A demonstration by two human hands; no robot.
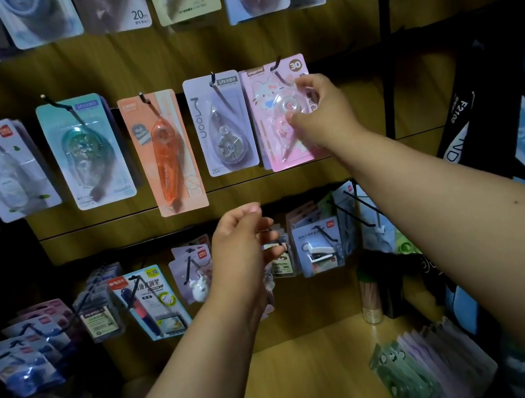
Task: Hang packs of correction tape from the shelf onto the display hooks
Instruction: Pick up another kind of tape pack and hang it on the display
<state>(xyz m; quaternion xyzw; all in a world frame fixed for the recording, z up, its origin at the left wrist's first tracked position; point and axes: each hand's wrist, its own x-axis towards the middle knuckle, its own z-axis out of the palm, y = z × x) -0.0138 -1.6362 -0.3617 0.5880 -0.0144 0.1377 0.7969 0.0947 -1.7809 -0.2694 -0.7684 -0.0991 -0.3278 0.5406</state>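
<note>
Pink card and clear blister — we are judging the pack (281, 112) to be light, stiff at the card and slippery over the plastic bubble, so the edges are probably the best place to take hold. It is sitting on a hook (276, 63) at the right end of the middle row. Our right hand (319, 109) is pinching it, thumb low and fingers curled over the blister. Our left hand (240, 240) is hovering nearer and lower — loosely curled, holding nothing we can see.

Right grip (315, 110) raised, fingers curled, pinching; left grip (243, 240) lower, loosely curled, holding nothing
</note>
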